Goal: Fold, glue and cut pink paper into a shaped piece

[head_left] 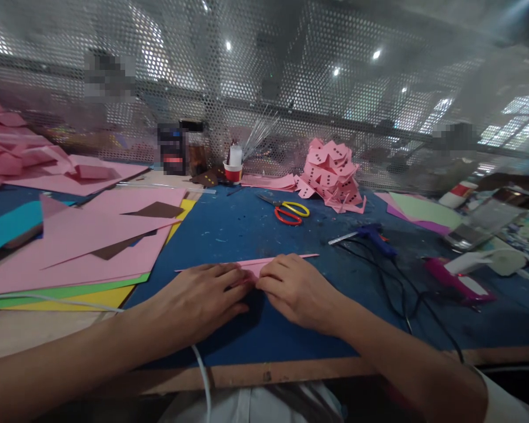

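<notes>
A narrow piece of folded pink paper (254,267) lies crosswise on the blue tabletop, its thin ends showing past both hands. My left hand (211,296) is closed over its left part, fingers pointing right and pressing on the paper. From the other side my right hand (297,288) pinches the paper near its middle with curled fingers. The two hands' fingertips almost meet, and they hide part of the fold. Beyond them rest scissors (286,210) with one red and one yellow handle.
Pink sheets (110,235) overlap green and yellow ones at left. A pink folded-paper stack with dark dots (330,173) stands at the back, near a paper cup (233,173). To the right are a blue glue gun (377,239), its black cord and a magenta device (458,281).
</notes>
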### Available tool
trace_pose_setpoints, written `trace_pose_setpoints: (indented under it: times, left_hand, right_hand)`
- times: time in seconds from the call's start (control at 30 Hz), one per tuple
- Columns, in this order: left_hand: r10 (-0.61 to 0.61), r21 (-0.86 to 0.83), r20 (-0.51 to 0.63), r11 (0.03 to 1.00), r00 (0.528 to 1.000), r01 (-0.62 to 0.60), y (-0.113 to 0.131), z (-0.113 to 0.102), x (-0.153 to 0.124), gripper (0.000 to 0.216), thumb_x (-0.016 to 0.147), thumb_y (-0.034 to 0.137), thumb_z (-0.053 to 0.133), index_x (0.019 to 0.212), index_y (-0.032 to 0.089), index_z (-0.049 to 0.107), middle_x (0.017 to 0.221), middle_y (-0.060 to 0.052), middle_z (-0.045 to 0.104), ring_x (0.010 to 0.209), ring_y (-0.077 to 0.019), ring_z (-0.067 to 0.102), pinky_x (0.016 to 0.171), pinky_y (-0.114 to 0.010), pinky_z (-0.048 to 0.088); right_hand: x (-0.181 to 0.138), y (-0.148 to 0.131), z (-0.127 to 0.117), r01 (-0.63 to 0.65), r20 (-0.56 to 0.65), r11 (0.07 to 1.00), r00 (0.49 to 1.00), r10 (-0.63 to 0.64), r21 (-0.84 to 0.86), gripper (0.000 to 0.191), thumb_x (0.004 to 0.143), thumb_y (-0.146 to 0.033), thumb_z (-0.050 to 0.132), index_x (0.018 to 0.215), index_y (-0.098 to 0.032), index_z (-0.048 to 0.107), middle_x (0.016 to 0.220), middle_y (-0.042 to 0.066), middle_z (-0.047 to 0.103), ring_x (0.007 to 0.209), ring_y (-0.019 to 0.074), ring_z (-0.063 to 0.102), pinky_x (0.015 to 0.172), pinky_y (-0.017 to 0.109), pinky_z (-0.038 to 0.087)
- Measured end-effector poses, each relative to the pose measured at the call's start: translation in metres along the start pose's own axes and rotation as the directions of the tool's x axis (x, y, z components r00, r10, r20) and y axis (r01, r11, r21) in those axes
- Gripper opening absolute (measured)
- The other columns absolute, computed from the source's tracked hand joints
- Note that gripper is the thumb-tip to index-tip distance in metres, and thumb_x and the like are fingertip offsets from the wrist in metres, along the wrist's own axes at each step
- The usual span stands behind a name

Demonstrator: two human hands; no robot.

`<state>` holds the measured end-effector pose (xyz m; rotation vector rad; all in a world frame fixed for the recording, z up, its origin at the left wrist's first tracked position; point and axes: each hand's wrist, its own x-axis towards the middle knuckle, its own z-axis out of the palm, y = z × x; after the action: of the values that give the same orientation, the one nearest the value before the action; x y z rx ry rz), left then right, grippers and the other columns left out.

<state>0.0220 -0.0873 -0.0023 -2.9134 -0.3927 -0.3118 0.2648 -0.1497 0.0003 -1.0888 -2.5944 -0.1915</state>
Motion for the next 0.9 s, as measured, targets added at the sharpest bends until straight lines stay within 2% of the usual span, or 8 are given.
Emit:
trace_pose_setpoints:
  times: [0.43, 0.73, 0.9]
  left_hand:
    - [0.023, -0.020, -0.060, 1.000, 0.998, -0.024, -0.0040, 0.0014, -0.0055, 0.036, 0.105, 0.039, 0.048, 0.133, 0.020, 0.059, 0.127, -0.011, 0.069, 0.115, -0.0267, 0.067, 0.098, -0.041, 0.055]
    - [0.019, -0.049, -0.066, 0.999, 0.998, -0.022, -0.0035, -0.0015, -0.0043, 0.035, 0.104, 0.039, 0.049, 0.133, 0.021, 0.060, 0.127, -0.010, 0.069, 0.117, -0.0256, 0.066, 0.100, -0.039, 0.053]
    - [0.022, -0.007, -0.031, 1.000, 0.999, -0.022, -0.0022, -0.0027, -0.0033, 0.037, 0.105, 0.040, 0.047, 0.134, 0.020, 0.059, 0.130, -0.011, 0.068, 0.116, -0.0275, 0.066, 0.099, -0.041, 0.053]
  right_hand:
    - [-0.0067, 0.0033, -0.0028, -0.023, -0.014, 0.999, 1.000, 0.023, 0.031, 0.015, 0.095, -0.011, 0.052, 0.102, -0.017, 0.065, 0.104, 0.008, 0.068, 0.094, 0.0218, 0.056, 0.085, 0.037, 0.045]
    - [-0.0073, 0.0032, -0.0042, -0.030, -0.028, 0.998, 0.999, 0.032, 0.057, 0.015, 0.091, -0.008, 0.051, 0.096, -0.017, 0.063, 0.100, 0.009, 0.067, 0.094, 0.0214, 0.056, 0.085, 0.034, 0.048]
    - [-0.0081, 0.0027, -0.0050, -0.043, -0.031, 0.997, 0.998, 0.045, 0.057, 0.015, 0.090, -0.007, 0.052, 0.095, -0.017, 0.062, 0.099, 0.009, 0.067, 0.093, 0.0213, 0.055, 0.083, 0.034, 0.048]
